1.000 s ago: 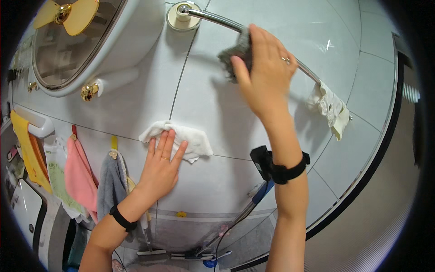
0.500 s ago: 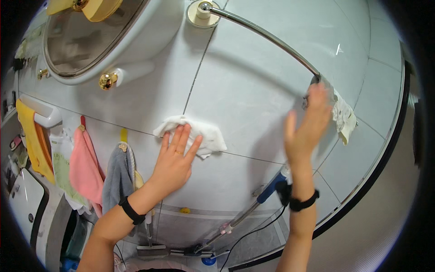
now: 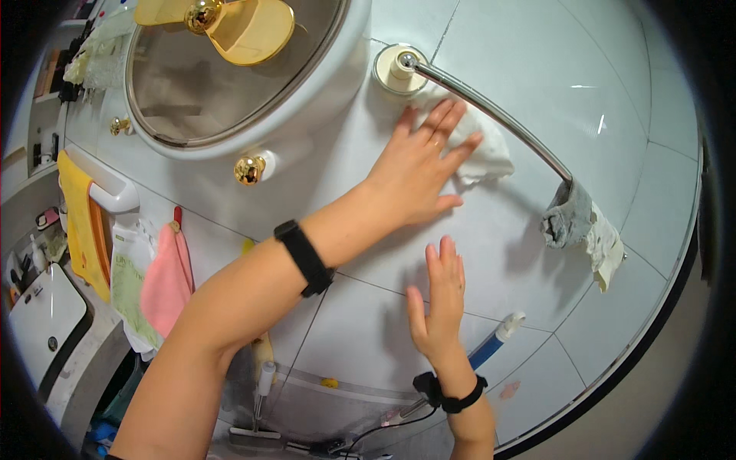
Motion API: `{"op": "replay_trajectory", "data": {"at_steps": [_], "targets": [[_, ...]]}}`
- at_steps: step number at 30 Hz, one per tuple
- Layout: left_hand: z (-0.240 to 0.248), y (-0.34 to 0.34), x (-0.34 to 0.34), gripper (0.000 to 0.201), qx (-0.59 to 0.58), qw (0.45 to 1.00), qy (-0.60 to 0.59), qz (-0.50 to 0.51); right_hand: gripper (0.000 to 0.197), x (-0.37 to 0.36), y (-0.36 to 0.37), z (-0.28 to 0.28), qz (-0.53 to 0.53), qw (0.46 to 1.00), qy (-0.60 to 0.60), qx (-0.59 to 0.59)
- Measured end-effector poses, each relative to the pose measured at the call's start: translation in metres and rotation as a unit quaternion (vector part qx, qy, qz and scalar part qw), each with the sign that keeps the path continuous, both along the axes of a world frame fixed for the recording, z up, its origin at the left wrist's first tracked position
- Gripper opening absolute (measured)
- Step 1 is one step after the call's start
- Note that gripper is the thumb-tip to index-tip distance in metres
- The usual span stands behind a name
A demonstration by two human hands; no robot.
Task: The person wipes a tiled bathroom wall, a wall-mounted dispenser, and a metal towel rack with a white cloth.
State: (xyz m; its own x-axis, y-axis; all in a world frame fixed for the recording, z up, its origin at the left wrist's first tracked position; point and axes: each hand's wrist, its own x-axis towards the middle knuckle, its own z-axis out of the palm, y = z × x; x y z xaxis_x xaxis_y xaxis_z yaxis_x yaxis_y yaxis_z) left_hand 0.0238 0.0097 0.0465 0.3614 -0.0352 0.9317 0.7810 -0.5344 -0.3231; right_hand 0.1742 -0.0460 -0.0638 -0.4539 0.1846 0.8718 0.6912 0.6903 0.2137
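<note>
A white cloth lies against the pale tiled wall, just below the left mount of a curved metal towel bar. My left hand presses flat on the cloth with its fingers spread; they cover part of it. Lower and to the right, my right hand is raised in front of the wall, fingers stretched out and nothing in it. A grey cloth hangs at the bar's right end beside a whitish crumpled cloth. Both wrists wear black straps.
An oval-windowed white unit with a yellow handle juts out at upper left, a gold knob below it. Yellow and pink towels hang at left above a sink. A blue-handled pole leans at lower right.
My left hand and the white cloth have moved up and right, to beneath the bar's left mount. My right hand has dropped away from the bar's right end. The view has shifted too.
</note>
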Motion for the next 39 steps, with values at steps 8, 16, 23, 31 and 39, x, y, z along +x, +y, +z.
{"op": "replay_trajectory", "data": {"at_steps": [8,16,23,31,39], "targets": [[0.019,-0.003,0.007,0.071,0.02,1.0,-0.005,0.001,0.051,-0.002,-0.013,-0.05,-0.002,0.998,-0.002,-0.067],[-0.086,-0.033,-0.013,0.078,-0.137,0.985,0.082,-0.066,0.053,0.013,-0.01,-0.073,-0.042,0.991,0.034,-0.124],[-0.016,-0.079,-0.023,0.069,0.096,0.99,-0.071,-0.071,0.068,0.017,0.02,-0.066,-0.21,0.973,0.062,-0.072],[0.081,-0.078,-0.012,0.046,-0.071,0.971,-0.121,0.193,0.071,0.015,0.019,-0.065,-0.2,0.975,0.063,-0.071],[0.089,-0.056,-0.02,0.052,-0.068,0.974,-0.125,0.176,0.071,0.019,0.01,-0.057,-0.144,0.981,0.058,-0.119]]}}
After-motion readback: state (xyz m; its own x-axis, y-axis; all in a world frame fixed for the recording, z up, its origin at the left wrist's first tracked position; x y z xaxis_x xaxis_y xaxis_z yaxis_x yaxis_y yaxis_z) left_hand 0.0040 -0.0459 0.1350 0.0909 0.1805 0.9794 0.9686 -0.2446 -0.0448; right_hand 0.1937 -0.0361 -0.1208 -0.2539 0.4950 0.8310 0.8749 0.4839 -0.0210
